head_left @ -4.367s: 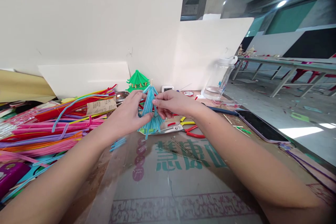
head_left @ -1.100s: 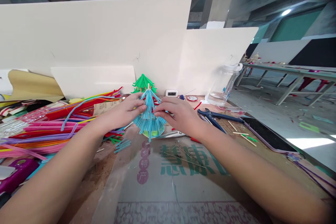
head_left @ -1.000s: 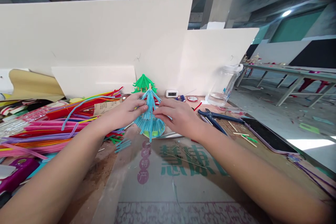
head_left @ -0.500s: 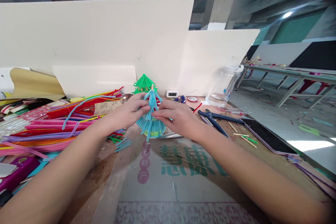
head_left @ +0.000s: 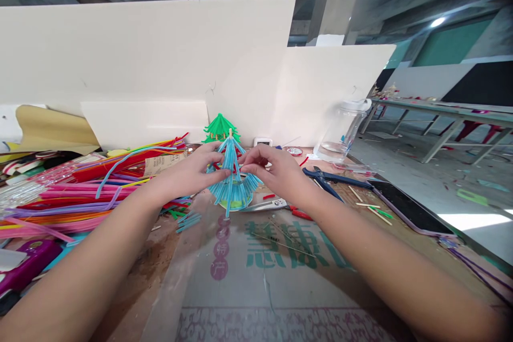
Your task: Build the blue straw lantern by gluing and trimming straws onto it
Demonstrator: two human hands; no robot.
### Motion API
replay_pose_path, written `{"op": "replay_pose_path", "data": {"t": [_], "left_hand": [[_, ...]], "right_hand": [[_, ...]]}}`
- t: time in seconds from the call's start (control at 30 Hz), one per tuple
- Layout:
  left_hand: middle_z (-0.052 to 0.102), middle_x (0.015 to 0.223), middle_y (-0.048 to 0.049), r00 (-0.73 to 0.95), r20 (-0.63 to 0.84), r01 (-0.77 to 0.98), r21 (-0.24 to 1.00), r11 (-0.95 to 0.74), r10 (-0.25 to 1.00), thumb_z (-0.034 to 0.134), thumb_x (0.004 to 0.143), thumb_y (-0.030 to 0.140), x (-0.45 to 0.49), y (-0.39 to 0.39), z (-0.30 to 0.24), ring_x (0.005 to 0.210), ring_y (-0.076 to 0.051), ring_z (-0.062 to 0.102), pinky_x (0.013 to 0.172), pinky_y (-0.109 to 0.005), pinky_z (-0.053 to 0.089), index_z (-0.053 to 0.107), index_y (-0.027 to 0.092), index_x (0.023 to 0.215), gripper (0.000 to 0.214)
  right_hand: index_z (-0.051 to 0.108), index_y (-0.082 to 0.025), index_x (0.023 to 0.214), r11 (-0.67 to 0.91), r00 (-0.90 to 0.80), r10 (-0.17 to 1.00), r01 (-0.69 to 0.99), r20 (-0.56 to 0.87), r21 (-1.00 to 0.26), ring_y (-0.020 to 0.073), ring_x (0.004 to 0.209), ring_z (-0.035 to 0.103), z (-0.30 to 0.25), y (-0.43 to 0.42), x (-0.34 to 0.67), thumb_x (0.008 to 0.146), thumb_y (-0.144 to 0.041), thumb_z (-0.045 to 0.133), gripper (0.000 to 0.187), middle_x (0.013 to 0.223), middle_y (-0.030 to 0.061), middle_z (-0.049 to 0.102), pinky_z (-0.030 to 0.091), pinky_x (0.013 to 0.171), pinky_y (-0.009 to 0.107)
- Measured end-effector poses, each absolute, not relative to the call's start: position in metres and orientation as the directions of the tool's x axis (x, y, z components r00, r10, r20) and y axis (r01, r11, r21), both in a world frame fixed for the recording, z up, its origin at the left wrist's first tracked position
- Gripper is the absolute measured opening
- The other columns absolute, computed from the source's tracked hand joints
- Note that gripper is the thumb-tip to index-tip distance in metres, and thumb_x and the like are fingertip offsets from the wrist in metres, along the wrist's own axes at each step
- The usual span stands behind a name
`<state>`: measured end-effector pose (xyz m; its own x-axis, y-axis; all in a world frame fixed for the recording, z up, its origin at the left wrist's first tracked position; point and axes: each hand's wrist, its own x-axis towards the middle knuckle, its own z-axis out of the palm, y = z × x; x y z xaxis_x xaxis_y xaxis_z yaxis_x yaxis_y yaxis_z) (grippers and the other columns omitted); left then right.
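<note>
A small pavilion model (head_left: 230, 171) made of light-blue pipe cleaners stands upright on the plastic sheet, its pointed roof topped by a wooden stick and its lower tier flaring out over a green base. My left hand (head_left: 196, 171) grips the roof's left side between thumb and fingers. At the roof's right side, my right hand (head_left: 276, 171) is closed in a pinch; whatever its fingertips hold is too small to make out. Beneath that hand lie scissors (head_left: 274, 204) and a red-handled tool (head_left: 301, 215). Behind the model rises a green pipe-cleaner roof (head_left: 220, 127).
Bundles of coloured pipe cleaners (head_left: 88, 192) cover the left side. To the right are blue-handled pliers (head_left: 336, 176), a phone (head_left: 409, 208) and a clear water jug (head_left: 340, 131). A white board (head_left: 160, 53) closes off the back. Short blue cuttings (head_left: 187, 222) lie left of the model.
My right hand has shifted slightly right and up from the roof, uncovering the scissors and the red handle. The left hand keeps its grip; the model has tilted a little left.
</note>
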<state>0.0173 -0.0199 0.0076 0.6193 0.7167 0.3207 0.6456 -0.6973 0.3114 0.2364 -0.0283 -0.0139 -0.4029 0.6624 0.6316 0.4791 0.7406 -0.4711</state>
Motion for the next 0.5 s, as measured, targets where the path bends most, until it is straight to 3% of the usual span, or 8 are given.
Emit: {"op": "replay_pose_path", "data": {"t": [0.17,0.3,0.5], "left_hand": [[0.048,0.131,-0.0069,0.647,0.335,0.606,0.319,-0.729,0.685,0.045,0.091,0.046,0.0168,-0.0194,0.0056,0.124,-0.024,0.045,0.104,-0.034,0.037,0.066,0.02,0.099,0.034],[0.05,0.129,-0.0055,0.69,0.359,0.556,0.294,-0.778,0.628,0.037,0.096,0.04,0.0137,-0.018,0.0053,0.123,-0.021,0.046,0.104,-0.032,0.037,0.065,0.02,0.102,0.035],[0.061,0.112,-0.0032,0.583,0.379,0.677,0.264,-0.687,0.719,0.044,0.092,0.047,0.0144,-0.024,0.0083,0.105,-0.021,0.058,0.089,-0.033,0.045,0.062,0.022,0.105,0.033]], "right_hand": [[0.063,-0.019,0.085,0.719,-0.416,0.687,0.506,0.596,-0.477,0.0126,0.071,0.055,-0.0137,-0.0317,0.233,0.091,-0.029,0.052,0.017,0.081,0.001,0.065,0.037,0.064,0.026],[0.059,-0.019,0.088,0.676,-0.388,0.736,0.409,0.554,-0.612,0.0119,0.07,0.056,-0.0108,-0.0343,0.2307,0.089,-0.03,0.053,0.012,0.079,-0.0004,0.062,0.041,0.065,0.025],[0.051,-0.021,0.085,0.574,-0.287,0.815,0.275,0.504,-0.771,0.0104,0.061,0.053,-0.0106,-0.0331,0.2263,0.08,-0.024,0.06,0.011,0.073,-0.0036,0.06,0.041,0.059,0.025]]}}
